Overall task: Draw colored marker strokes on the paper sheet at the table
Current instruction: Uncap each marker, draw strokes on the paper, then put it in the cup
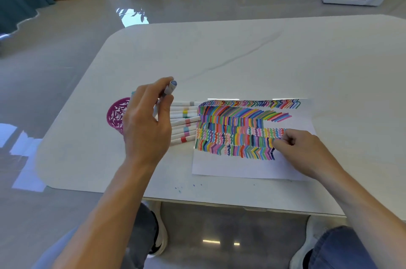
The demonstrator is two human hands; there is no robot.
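Tightly curled, the fingers (153, 89) and thumb of the left hand (146, 124) grip a white marker with a grey-blue cap (169, 90), raised over a row of white markers with coloured bands (185, 124) that lies just left of the white paper sheet (241, 168). The right hand (303, 147) rests on the sheet, fingers bunched against the thumb; whether they pinch anything cannot be told. Multicoloured strokes (237, 123) fill the sheet's upper part. A perforated magenta cup (114, 116) stands beside the left hand on the rounded white table (219, 59).
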